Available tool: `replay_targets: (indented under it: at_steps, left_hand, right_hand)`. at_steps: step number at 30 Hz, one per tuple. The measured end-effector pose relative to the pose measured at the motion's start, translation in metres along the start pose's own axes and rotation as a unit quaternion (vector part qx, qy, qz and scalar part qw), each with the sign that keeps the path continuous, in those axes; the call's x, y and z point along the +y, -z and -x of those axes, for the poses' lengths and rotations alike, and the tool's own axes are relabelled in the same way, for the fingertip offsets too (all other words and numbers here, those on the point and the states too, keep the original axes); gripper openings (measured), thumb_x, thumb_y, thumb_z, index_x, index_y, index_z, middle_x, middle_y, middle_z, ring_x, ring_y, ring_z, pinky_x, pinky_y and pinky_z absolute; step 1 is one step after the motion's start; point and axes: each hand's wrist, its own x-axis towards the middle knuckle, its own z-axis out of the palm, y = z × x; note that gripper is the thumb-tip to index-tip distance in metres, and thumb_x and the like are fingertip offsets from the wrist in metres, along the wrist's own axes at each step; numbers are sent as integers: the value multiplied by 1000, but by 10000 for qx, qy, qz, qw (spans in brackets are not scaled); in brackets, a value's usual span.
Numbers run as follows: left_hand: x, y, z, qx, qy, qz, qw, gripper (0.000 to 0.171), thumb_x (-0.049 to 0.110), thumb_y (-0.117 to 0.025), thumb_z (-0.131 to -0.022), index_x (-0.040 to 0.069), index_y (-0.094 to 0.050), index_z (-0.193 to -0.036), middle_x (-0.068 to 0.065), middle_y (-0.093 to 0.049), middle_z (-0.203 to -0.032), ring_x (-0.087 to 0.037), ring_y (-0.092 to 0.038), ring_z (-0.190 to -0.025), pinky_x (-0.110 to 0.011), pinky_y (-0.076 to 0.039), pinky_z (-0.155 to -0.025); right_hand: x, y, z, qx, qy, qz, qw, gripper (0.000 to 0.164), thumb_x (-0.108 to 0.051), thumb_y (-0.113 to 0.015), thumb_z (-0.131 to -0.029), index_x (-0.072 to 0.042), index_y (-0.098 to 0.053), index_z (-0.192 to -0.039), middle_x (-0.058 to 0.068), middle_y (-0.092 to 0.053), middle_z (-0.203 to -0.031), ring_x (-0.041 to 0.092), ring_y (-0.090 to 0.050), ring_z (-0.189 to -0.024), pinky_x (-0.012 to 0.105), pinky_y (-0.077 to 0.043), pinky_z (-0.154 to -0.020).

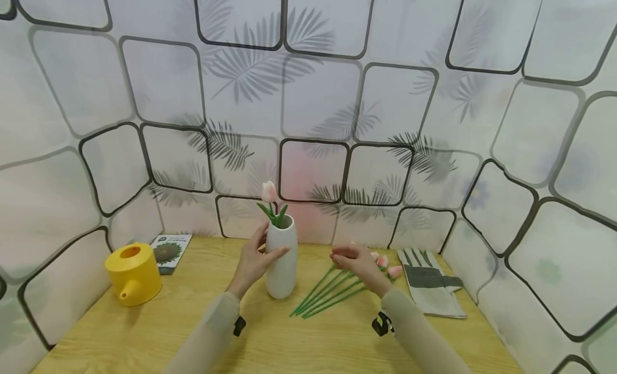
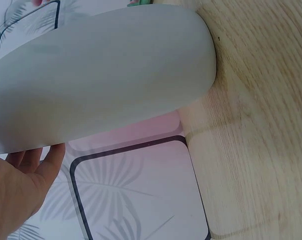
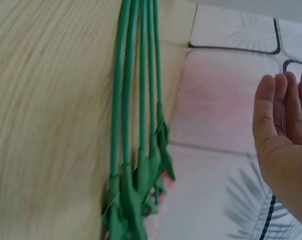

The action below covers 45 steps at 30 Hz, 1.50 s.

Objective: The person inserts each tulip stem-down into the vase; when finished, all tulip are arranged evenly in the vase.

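Touching the left hand point(image 1: 253, 261) stands a vase point(image 1: 283, 273)

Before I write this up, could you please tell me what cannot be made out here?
Head view: lower stem of the standing tulip, inside the white vase.
Head view: lying blooms, partly behind the right hand.
Head view: print on the card, too small.
Left wrist: vase top, beyond left edge.

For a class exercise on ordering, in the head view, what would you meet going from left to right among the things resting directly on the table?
Watering can, card, vase, loose flowers, gloves.
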Motion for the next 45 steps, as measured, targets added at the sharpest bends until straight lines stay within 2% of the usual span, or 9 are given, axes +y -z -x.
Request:
replay_targets:
  at_steps: [4, 10, 16, 22, 30, 35, 39, 42, 45]
  left_hand:
    - [-5, 1, 0, 23, -49, 63, 10000, 84, 31, -81, -82, 17, -36, -153, -18, -52, -142, -38, -56, -124, -56, -49, -98]
    - [-3, 2, 0, 8, -98, 111, 9999, 85, 36, -81, -81, 19, -37, -152, -17, -53, -141, -38, -57, -123, -56, -49, -97]
    - [-2, 2, 1, -5, -73, 87, 9999, 85, 35, -81, -81, 20, -37, -152, -17, -53, -141, -38, -57, -122, -56, -50, -97]
    - [-2, 1, 1, -1, -86, 86, 9999, 84, 35, -81, -82, 18, -37, -152, -18, -54, -139, -37, -58, -122, -56, -50, -96]
    - [-3, 1, -1, 5, -181, 116, 9998, 82, 34, -80, -83, 18, -38, -152, -18, -53, -141, -39, -56, -124, -58, -50, -96]
    - [-4, 2, -1, -2, -133, 153, 9998, 84, 34, -80, -82, 20, -37, -152, -17, -53, -140, -38, -56, -123, -57, -49, -97]
    - [-3, 1, -1, -4, -18, 135, 9999, 83, 31, -80, -83, 19, -36, -152, -18, -53, -141, -38, -56, -124, -57, -48, -99]
    - [2, 1, 1, -31, 58, 75, 10000, 83, 26, -79, -85, 15, -34, -153, -21, -51, -142, -39, -54, -125, -57, -47, -100]
    - [17, 2, 6, -46, 37, 80, 10000, 82, 20, -78, -86, 10, -33, -153, -24, -51, -142, -41, -54, -125, -58, -47, -99]
  right_hand:
    - [13, 15, 10, -297, -211, 156, 9992, 44, -16, -61, -98, 12, -53, -131, 32, -57, -128, 15, -67, -103, 47, -54, -94]
    - [32, 35, 24, -583, -942, 273, 9935, 49, -17, -60, -99, 14, -48, -135, 33, -56, -130, 40, -60, -115, 44, -55, -93]
    - [47, 50, 37, -765, -1395, 257, 9869, 45, -8, -58, -99, 19, -46, -133, 30, -64, -118, 25, -68, -100, 38, -58, -85]
    - [54, 57, 43, -960, -1629, 209, 9817, 41, 1, -54, -97, 21, -45, -131, 26, -66, -111, 15, -68, -87, 32, -59, -77]
    - [59, 57, 41, -877, -2027, 414, 9744, 40, 7, -54, -92, 20, -49, -130, 12, -71, -97, 9, -63, -74, 25, -56, -67]
    - [58, 53, 37, -710, -2220, 642, 9704, 40, 5, -52, -93, 16, -51, -132, 9, -70, -89, 7, -58, -67, 22, -52, -61]
    - [59, 50, 35, -543, -2306, 752, 9686, 33, 6, -52, -93, 15, -58, -124, 8, -70, -84, 7, -58, -64, 22, -52, -59]
    - [61, 49, 34, -438, -2304, 845, 9684, 28, 6, -54, -91, 15, -63, -117, 7, -71, -82, 7, -60, -64, 23, -54, -60]
    - [63, 50, 35, -298, -2210, 874, 9709, 25, 3, -58, -91, 15, -66, -111, 8, -72, -81, 9, -64, -65, 25, -57, -61]
